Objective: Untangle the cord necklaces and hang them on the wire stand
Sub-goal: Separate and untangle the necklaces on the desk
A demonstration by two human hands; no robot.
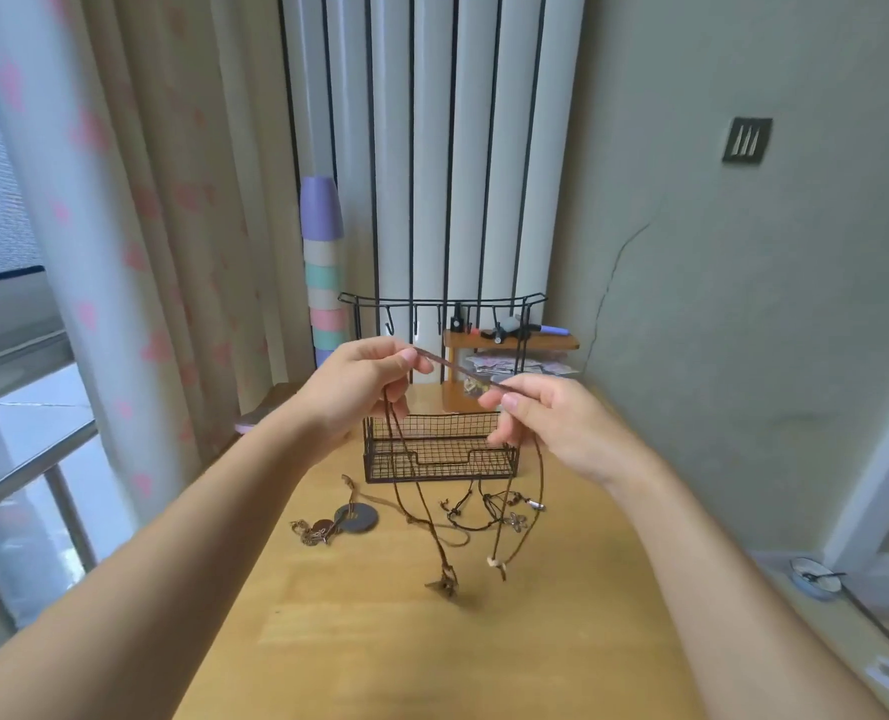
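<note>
Both hands are up in front of the stand (pixel 440 449), sharing one brown cord (pixel 458 371). The left hand (pixel 364 387) pinches it between thumb and forefinger, other fingers curled in. The right hand (pixel 551 423) pinches it the same way, a bit lower, so the stretch between the two pinches runs tight and slants down toward the right one. From each pinch the rest of the cord drops in a long loop, ending in a pendant (pixel 445 584) well below the hands, right at the table (pixel 432 641). Can't tell if it's actually touching the wood.

Below the left hand and off to its outer side, a disc necklace (pixel 356 518) lies flat. Under the right hand there's a black necklace (pixel 484 511) in a loose tangle, just in front of the stand's basket. The stand's hook rail (pixel 432 304) sits above and behind both hands, nothing on the hooks.
</note>
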